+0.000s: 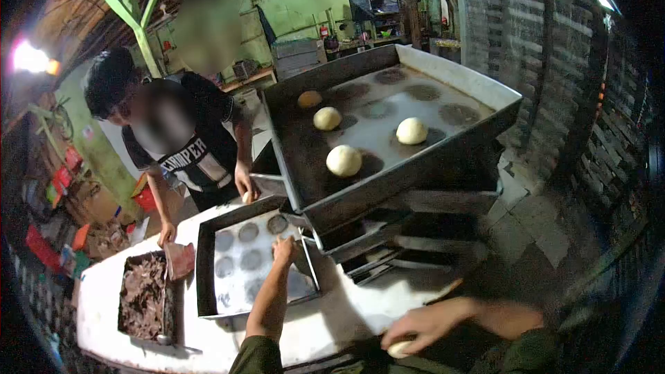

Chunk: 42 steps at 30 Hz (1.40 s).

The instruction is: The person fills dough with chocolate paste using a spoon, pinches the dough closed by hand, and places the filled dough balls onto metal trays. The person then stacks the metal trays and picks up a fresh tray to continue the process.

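Note:
My left hand point(282, 248) reaches into a dark metal baking tray point(202, 263) on the table, its fingers curled together near the tray's right side. What they hold, if anything, is hidden. Round dark marks show on the tray's pale, shiny bottom. At the table's front edge, my right hand point(429, 320) curls over a pale dough ball point(400, 348), which shows partly beneath the fingers. Another large tray point(409, 174) sits on top of a stack of trays to the right. Inside it are several round dough balls point(344, 161), one of them darker.
Across the table point(187, 336) stands a co-worker point(197, 131), one hand on a reddish scraper-like piece point(180, 261) and the other holding something small and pale. A rectangular tin of brown filling point(143, 298) lies at the left. Slatted panels point(533, 62) rise at the right.

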Each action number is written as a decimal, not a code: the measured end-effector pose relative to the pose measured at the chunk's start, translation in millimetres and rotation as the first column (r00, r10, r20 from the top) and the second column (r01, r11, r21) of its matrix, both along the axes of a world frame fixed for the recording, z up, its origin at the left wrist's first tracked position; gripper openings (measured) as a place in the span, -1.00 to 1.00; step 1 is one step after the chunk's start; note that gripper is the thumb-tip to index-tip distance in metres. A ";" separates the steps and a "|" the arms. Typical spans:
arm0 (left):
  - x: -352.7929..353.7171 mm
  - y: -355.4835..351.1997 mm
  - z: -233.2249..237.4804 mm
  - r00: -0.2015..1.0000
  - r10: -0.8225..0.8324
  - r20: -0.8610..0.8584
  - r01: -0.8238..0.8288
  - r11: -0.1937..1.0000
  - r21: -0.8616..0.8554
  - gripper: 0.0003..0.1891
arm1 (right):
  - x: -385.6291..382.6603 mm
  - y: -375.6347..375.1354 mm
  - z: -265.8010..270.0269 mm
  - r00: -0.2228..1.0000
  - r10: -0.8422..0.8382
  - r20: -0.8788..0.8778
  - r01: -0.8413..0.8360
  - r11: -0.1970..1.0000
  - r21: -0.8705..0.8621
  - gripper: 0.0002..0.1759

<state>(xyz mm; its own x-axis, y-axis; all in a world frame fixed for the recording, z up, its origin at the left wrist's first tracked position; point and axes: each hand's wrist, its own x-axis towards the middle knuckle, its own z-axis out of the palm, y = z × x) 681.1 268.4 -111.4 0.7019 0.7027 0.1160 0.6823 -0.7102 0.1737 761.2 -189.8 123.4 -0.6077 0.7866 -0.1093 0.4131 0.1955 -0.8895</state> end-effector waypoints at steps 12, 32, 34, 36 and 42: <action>-174.5 -219.8 127.5 0.233 0.761 0.605 0.693 0.307 -0.652 -0.47 | 219.2 19.4 272.4 0.210 -0.900 0.382 0.446 0.436 0.782 -0.67; -448.2 -349.3 86.2 0.376 0.744 0.553 0.137 0.546 -0.827 -0.62 | -127.9 58.3 174.2 0.635 -0.772 -0.016 0.561 0.447 0.697 -0.77; -466.6 -359.8 110.8 0.383 0.794 0.472 0.205 0.425 -0.882 -0.60 | -204.4 84.7 98.6 0.965 -0.261 0.016 0.210 0.811 0.546 -0.71; -478.2 -370.5 120.2 0.300 0.750 0.590 0.241 0.538 -0.807 -0.56 | -307.1 107.3 -10.6 0.937 -0.344 -0.063 0.346 0.886 0.310 -0.71; -515.7 -383.2 90.7 0.075 0.901 0.427 0.313 0.386 -0.868 -0.58 | -484.9 140.6 -142.6 0.836 -0.479 -0.269 0.478 0.875 -0.072 -0.48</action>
